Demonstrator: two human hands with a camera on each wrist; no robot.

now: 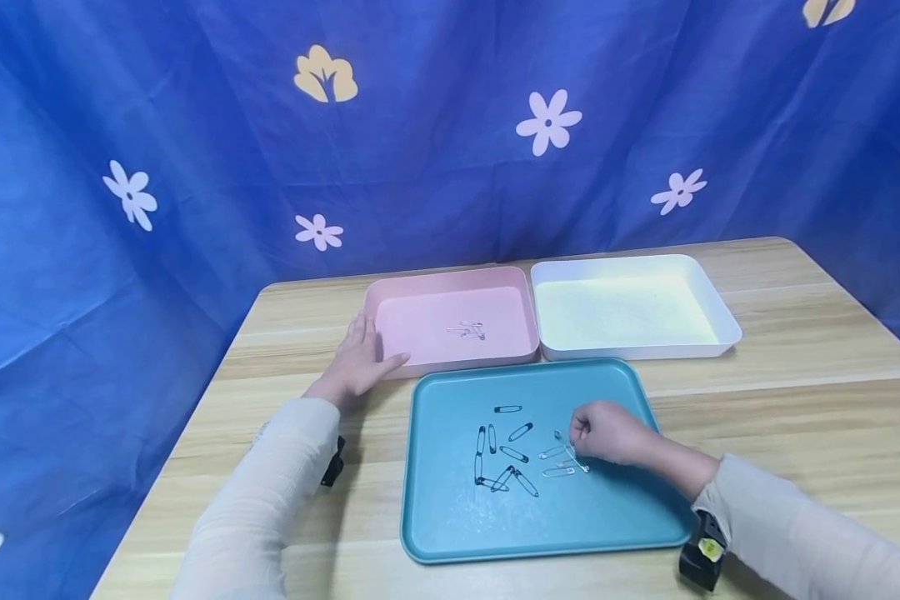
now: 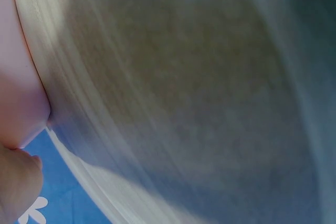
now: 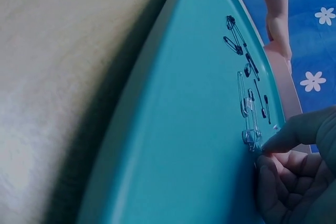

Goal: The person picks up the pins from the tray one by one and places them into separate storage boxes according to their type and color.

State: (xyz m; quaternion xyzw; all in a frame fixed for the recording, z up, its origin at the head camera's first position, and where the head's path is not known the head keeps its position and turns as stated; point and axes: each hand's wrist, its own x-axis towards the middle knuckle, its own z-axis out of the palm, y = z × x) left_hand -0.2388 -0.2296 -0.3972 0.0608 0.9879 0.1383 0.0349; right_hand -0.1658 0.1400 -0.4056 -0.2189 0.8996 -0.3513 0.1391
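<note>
My left hand [image 1: 356, 360] lies with straight, spread fingers against the left wall of the pink tray [image 1: 450, 364]. A small pile of silver safety pins [image 1: 468, 331] lies inside that tray. Over the right half of the teal tray [image 1: 450, 533], my right hand [image 1: 607, 431] pinches a silver safety pin [image 1: 579, 460] between thumb and forefinger. In the right wrist view the fingertips [image 3: 268, 148] are right at the end of the silver pins [image 3: 247, 98]. Left of them, several black safety pins [image 1: 513, 454] lie scattered on the teal tray.
A white tray [image 1: 630, 352] stands beside the pink one, behind the teal tray. All three are on a wood-grain table [image 1: 795, 417]. A blue curtain [image 1: 435, 167] with flower shapes hangs behind the table.
</note>
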